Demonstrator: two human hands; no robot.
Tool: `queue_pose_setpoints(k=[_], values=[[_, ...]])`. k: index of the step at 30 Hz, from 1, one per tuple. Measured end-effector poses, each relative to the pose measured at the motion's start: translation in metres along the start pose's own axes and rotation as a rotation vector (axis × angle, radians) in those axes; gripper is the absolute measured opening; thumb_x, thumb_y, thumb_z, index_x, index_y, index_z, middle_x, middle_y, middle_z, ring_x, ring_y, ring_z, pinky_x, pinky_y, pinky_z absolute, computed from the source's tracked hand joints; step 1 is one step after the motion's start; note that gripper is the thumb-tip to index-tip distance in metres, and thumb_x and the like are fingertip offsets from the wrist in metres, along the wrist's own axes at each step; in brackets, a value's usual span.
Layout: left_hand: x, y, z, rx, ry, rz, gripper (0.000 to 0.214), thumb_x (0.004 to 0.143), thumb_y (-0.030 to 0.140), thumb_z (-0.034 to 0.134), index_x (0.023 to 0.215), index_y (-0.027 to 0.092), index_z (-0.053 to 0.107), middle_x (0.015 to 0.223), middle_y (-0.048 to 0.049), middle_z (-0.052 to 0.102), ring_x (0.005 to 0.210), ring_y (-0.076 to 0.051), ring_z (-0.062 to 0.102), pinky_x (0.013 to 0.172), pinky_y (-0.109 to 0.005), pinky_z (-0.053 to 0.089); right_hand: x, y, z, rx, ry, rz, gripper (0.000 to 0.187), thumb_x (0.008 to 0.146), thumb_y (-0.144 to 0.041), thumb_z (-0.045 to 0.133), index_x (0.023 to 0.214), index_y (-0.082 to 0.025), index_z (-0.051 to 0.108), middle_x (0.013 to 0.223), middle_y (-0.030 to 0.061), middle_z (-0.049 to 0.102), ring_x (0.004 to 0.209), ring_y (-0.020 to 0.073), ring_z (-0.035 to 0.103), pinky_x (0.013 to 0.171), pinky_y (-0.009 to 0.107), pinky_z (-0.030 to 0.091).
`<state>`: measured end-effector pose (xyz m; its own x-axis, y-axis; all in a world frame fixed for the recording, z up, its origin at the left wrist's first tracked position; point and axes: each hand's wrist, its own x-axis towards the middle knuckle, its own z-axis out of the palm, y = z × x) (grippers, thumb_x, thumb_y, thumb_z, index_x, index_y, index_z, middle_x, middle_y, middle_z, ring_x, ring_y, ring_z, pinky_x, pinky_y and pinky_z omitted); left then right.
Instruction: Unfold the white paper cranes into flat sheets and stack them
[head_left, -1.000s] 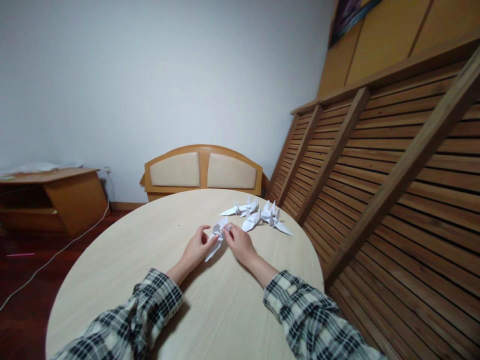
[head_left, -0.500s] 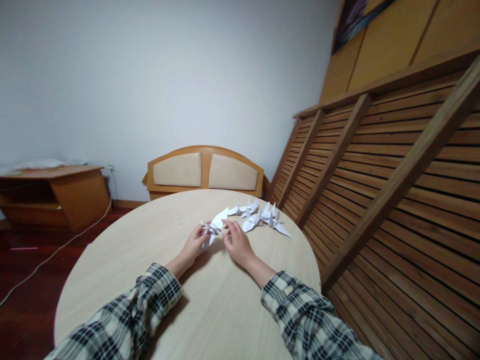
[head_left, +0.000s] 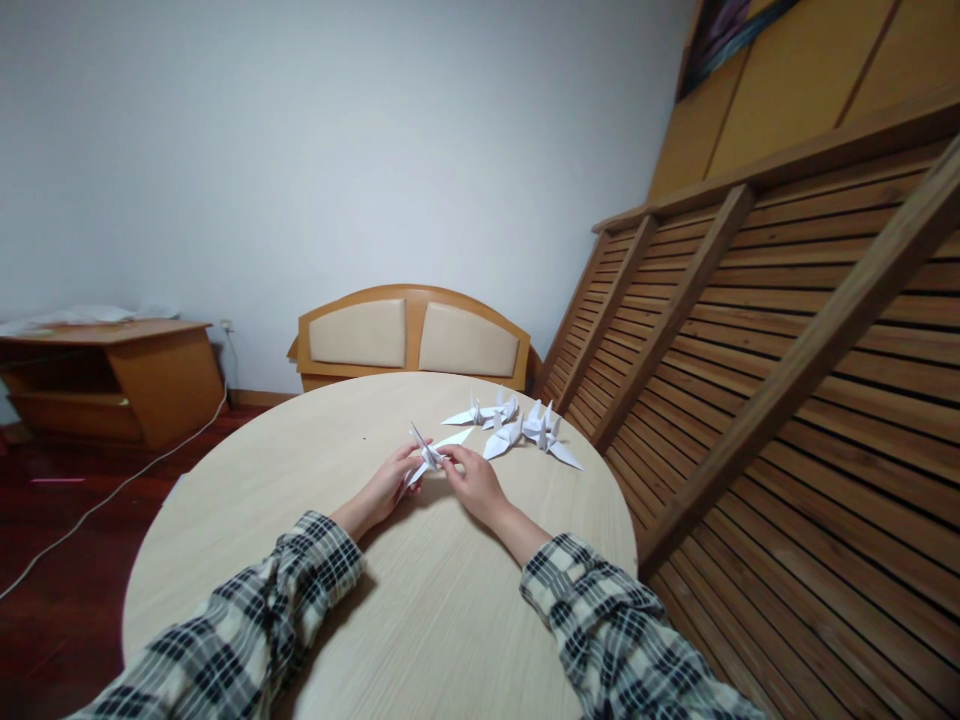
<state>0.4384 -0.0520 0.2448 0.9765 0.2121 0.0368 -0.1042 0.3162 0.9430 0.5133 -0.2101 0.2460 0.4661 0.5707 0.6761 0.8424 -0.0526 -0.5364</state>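
Between my two hands is a white paper crane (head_left: 429, 458), its wings spread to the near left and far right. My left hand (head_left: 391, 482) is closed on the crane's left side, with some fingers hidden beneath the paper. The fingertips of my right hand (head_left: 471, 480) pinch the crane's right side. Just beyond, several finished-looking white paper cranes (head_left: 506, 438) stand close together on the round wooden table (head_left: 337, 440).
A tan-padded headboard (head_left: 412, 335) stands behind the table against the wall. Leaning at the right is a slatted wooden frame (head_left: 750, 350). To the left are a low wooden desk (head_left: 161, 375) and a white cable (head_left: 120, 490) on the floor.
My right fingers have closed in from beside the crane to pinch it. The crane has turned and tilted in my left hand. The view has shifted slightly.
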Motion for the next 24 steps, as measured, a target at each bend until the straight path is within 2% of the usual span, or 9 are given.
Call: queue_pose_setpoints(k=[3,6,9,11,13,15,17,20,24], values=[[0.000,0.003,-0.002,-0.117,-0.003,-0.033,0.046,0.075,0.024,0.071,0.119,0.018,0.059,0.081,-0.0008,0.065,0.054,-0.009,0.055,0.050,-0.020,0.047,0.001,0.004,0.003,0.077,0.042,0.069,0.018,0.089,-0.023,0.052,0.100,-0.020,0.066,0.099,0.0050,0.071,0.089,0.0186,0.068,0.084,0.032,0.052],[-0.001,0.008,-0.002,-0.269,0.021,-0.048,0.044,0.084,0.041,0.063,0.121,0.019,0.054,0.086,-0.0037,0.067,0.066,-0.013,0.064,0.068,-0.028,0.055,0.003,0.013,0.008,0.219,0.162,0.200,0.017,0.085,-0.025,0.053,0.096,-0.018,0.064,0.094,0.0068,0.071,0.085,0.0193,0.069,0.080,0.032,0.054],[0.000,0.007,-0.002,-0.240,0.037,0.073,0.046,0.083,0.051,0.062,0.117,0.020,0.051,0.097,-0.0071,0.068,0.088,-0.018,0.067,0.085,-0.035,0.053,0.006,0.023,0.010,0.351,0.245,0.280,0.017,0.083,-0.026,0.054,0.094,-0.017,0.062,0.091,0.0084,0.070,0.084,0.0198,0.070,0.080,0.033,0.055],[0.002,0.002,-0.001,-0.007,0.059,0.197,0.044,0.077,0.049,0.069,0.106,0.020,0.053,0.100,-0.0074,0.067,0.094,-0.020,0.066,0.088,-0.037,0.051,0.006,0.026,0.011,0.410,0.268,0.313,0.015,0.082,-0.027,0.055,0.091,-0.017,0.061,0.088,0.0083,0.070,0.083,0.0198,0.070,0.079,0.033,0.056],[0.003,-0.006,0.000,0.359,0.092,0.297,0.040,0.071,0.046,0.074,0.093,0.019,0.054,0.093,-0.0066,0.066,0.088,-0.021,0.064,0.084,-0.038,0.051,0.006,0.026,0.012,0.436,0.269,0.329,0.015,0.081,-0.028,0.056,0.089,-0.017,0.060,0.088,0.0081,0.070,0.082,0.0200,0.070,0.078,0.033,0.056],[0.003,-0.013,0.001,0.692,0.101,0.371,0.035,0.073,0.047,0.071,0.086,0.018,0.056,0.087,-0.0064,0.064,0.082,-0.021,0.062,0.079,-0.038,0.050,0.005,0.024,0.014,0.430,0.248,0.333,0.015,0.081,-0.029,0.056,0.089,-0.017,0.060,0.088,0.0079,0.070,0.083,0.0202,0.070,0.078,0.033,0.056],[0.001,-0.016,0.002,0.913,0.111,0.431,0.035,0.078,0.050,0.065,0.087,0.017,0.058,0.088,-0.0071,0.064,0.081,-0.022,0.060,0.076,-0.037,0.049,0.003,0.020,0.017,0.395,0.222,0.331,0.016,0.081,-0.028,0.055,0.090,-0.017,0.061,0.089,0.0078,0.070,0.082,0.0200,0.070,0.077,0.033,0.056],[-0.003,-0.013,0.001,1.079,0.136,0.490,0.036,0.082,0.052,0.059,0.091,0.017,0.059,0.089,-0.0075,0.065,0.080,-0.022,0.060,0.073,-0.035,0.047,0.000,0.013,0.018,0.314,0.180,0.310,0.015,0.080,-0.025,0.052,0.089,-0.017,0.062,0.087,0.0070,0.069,0.079,0.0194,0.068,0.075,0.032,0.055],[-0.008,-0.002,0.001,1.135,0.151,0.533,0.032,0.086,0.049,0.056,0.093,0.018,0.060,0.085,-0.0066,0.065,0.076,-0.022,0.059,0.069,-0.033,0.044,-0.002,0.003,0.015,0.224,0.083,0.213,0.016,0.079,-0.017,0.051,0.087,-0.018,0.064,0.087,0.0046,0.070,0.082,0.0186,0.067,0.078,0.031,0.053]])
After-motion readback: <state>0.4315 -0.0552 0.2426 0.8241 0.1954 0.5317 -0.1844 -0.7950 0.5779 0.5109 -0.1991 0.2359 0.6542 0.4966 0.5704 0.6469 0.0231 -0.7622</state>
